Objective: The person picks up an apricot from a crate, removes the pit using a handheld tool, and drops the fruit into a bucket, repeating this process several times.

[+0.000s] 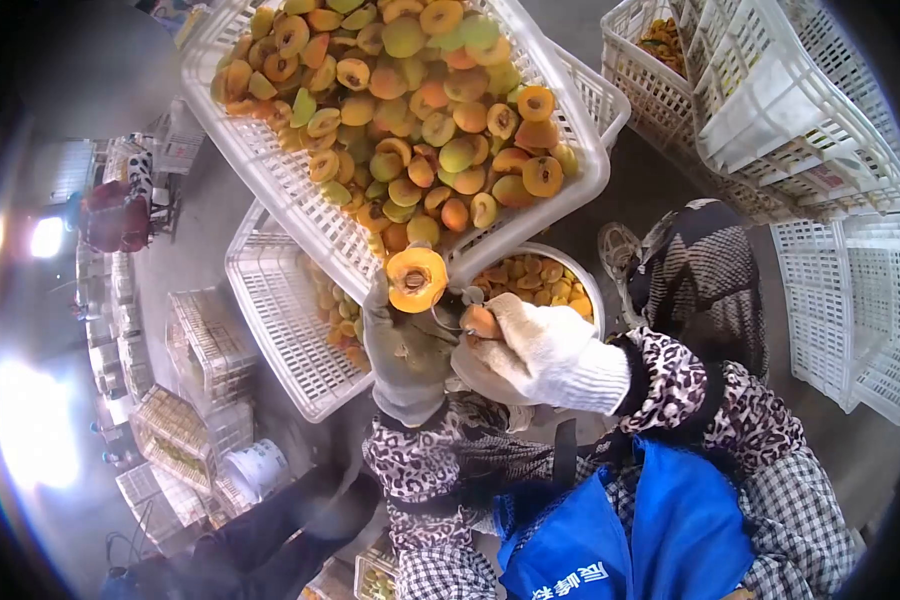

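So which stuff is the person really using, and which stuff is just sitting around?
In use:
- left hand holding the halved apricot
- right hand holding another fruit piece
- crate of halved apricots
- bucket of fruit under the hands

Just sitting around:
- stacked white crates
- white tub
- far crates

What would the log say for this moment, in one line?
left hand: holds apricot half | right hand: holds other half | crate: full of fruit | bucket: below
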`<state>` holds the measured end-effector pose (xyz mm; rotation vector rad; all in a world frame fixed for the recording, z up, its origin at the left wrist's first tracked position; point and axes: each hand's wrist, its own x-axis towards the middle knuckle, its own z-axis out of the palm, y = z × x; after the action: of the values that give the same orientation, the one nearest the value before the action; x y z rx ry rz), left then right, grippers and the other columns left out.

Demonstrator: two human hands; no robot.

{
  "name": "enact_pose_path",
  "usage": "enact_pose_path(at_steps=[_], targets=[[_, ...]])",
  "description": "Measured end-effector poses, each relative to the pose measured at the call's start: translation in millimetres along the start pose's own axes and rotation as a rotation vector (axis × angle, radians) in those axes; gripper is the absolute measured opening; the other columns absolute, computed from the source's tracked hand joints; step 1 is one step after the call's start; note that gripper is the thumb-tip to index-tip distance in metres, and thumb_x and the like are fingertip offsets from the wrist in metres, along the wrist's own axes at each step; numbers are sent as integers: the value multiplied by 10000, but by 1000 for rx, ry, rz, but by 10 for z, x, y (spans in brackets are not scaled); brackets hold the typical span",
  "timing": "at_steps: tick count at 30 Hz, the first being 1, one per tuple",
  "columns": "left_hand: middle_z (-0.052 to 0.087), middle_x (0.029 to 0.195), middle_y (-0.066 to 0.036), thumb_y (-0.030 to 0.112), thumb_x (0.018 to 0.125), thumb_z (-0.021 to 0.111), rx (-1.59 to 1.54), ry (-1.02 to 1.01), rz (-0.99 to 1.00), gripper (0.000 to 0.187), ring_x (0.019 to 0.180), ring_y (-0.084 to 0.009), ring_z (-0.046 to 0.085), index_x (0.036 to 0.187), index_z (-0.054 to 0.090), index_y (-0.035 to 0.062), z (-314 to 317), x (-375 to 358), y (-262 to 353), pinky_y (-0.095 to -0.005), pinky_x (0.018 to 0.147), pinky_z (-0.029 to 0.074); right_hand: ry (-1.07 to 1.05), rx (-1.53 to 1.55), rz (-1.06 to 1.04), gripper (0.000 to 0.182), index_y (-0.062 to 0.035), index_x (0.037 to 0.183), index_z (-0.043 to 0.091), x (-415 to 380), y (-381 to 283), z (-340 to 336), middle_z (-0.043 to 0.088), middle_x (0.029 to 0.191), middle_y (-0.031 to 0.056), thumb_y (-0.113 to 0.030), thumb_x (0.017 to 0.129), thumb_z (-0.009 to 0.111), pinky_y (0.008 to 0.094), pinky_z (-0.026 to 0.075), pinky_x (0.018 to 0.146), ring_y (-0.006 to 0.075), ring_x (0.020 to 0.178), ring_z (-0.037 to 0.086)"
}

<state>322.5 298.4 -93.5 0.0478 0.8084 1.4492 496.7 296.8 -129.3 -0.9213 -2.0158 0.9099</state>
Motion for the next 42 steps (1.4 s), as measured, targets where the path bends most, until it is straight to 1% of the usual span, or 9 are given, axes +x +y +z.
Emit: enact_pose_path(at_steps=[2, 11, 16, 19, 26, 32, 34, 36, 42], targets=[[585, 1163, -217, 305, 978, 447, -60, -142, -24, 450, 1067, -375, 597, 1308, 466, 0, -98, 3, 44, -514, 916, 522, -255, -136, 39, 297, -3, 1088, 601, -31, -44, 37, 556, 984, 165, -102, 809, 608, 349, 529, 604, 300, 794, 620], [552, 1251, -268, 236, 897, 584, -108, -151, 143, 459, 1184, -418, 540, 1268, 510, -25, -213, -204, 89, -552, 1027, 452, -295, 124, 351, 303, -55, 1034, 503, 243, -395, -20, 619, 748, 194, -254, 859, 649, 457, 504, 582, 411, 682, 640], [606, 1154, -224, 410, 999, 457, 945, 14, 609, 479, 1011, -363, 625, 1158, 562, -29, -10, -357, -36, -470, 942, 503, -267, -49, 228, 273, -30, 973, 500, 261, -420, 68, 613, 696, 174, -237, 861, 638, 446, 503, 538, 385, 614, 631], [641, 1053, -193, 445, 1022, 391, 122, 21, 200, 501, 960, -328, 636, 1095, 572, -16, 12, -388, 46, -419, 884, 528, -320, -150, 150, 261, -7, 954, 505, 245, -373, 105, 612, 656, 166, -222, 864, 620, 447, 508, 535, 371, 594, 632], [637, 887, -139, 466, 1005, 425, 222, 205, 260, 480, 842, -285, 644, 984, 576, 11, 76, -292, -109, -394, 775, 543, -487, 85, 397, 313, 35, 990, 503, 259, -424, 122, 617, 749, 233, -238, 867, 596, 499, 503, 593, 408, 680, 640], [611, 831, -120, 400, 986, 483, 366, 180, 408, 387, 784, -273, 642, 971, 567, 22, -3, -208, -165, -393, 743, 540, -852, 1008, 951, 247, -36, 1016, 528, 446, -361, -206, 515, 645, -12, -237, 880, 578, 232, 482, 476, 53, 548, 532], [611, 833, -122, 388, 976, 499, 334, 127, 440, 376, 774, -268, 643, 973, 571, 19, -59, -163, -185, -396, 723, 542, -870, 945, 976, 287, -6, 1040, 517, 447, -347, -166, 576, 650, 77, -231, 873, 582, 308, 506, 494, 172, 519, 589], [606, 829, -120, 381, 973, 504, 420, 163, 408, 366, 763, -266, 640, 948, 569, 22, -59, -164, -218, -399, 713, 543, -397, 125, 374, 305, 56, 982, 491, 243, -449, 103, 603, 740, 284, -213, 862, 568, 454, 512, 581, 428, 642, 630], [610, 795, -124, 379, 963, 511, 464, 17, 444, 367, 767, -263, 639, 881, 578, 29, -131, -92, -228, -406, 696, 544, -853, 1349, 1087, 140, -73, 856, 517, 381, -300, -186, 471, 587, -14, -187, 866, 599, 225, 389, 363, 63, 403, 402]])
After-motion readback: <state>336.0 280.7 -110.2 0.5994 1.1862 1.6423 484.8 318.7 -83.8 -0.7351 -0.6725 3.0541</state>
